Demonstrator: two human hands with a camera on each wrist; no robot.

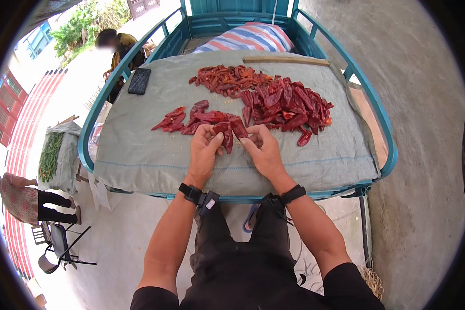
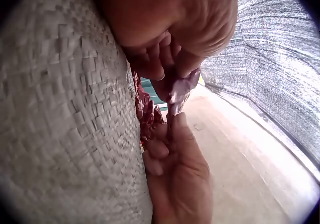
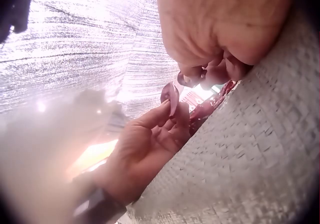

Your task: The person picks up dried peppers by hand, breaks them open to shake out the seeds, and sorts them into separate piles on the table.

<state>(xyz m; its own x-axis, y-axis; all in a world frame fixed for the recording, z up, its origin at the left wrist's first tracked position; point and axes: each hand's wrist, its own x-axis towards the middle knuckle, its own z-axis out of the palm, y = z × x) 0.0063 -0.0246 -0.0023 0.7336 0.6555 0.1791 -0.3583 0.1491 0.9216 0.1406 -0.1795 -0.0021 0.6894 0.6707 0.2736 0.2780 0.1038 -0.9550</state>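
Both hands are close together over the front of the cloth, each with a dark red pepper. My left hand (image 1: 204, 152) pinches one red pepper (image 1: 227, 142) between thumb and fingers, its tip pointing down. Opposite it, my right hand (image 1: 265, 153) grips another red pepper (image 1: 239, 128) by its lower end. The two peppers meet at the top in the head view. In the right wrist view the left hand's pepper (image 3: 172, 98) shows a curled, glossy skin. Just beyond the hands lie a few loose peppers (image 1: 212, 116), and to the right a heap of whole peppers (image 1: 289, 103).
A pile of opened, shrivelled peppers (image 1: 230, 78) lies farther back on the grey woven sheet (image 1: 155, 150). A phone (image 1: 139, 81) rests at the left, a wooden strip (image 1: 285, 61) at the back. Teal cart rails (image 1: 380, 119) enclose the sides. Two people are off to the left.
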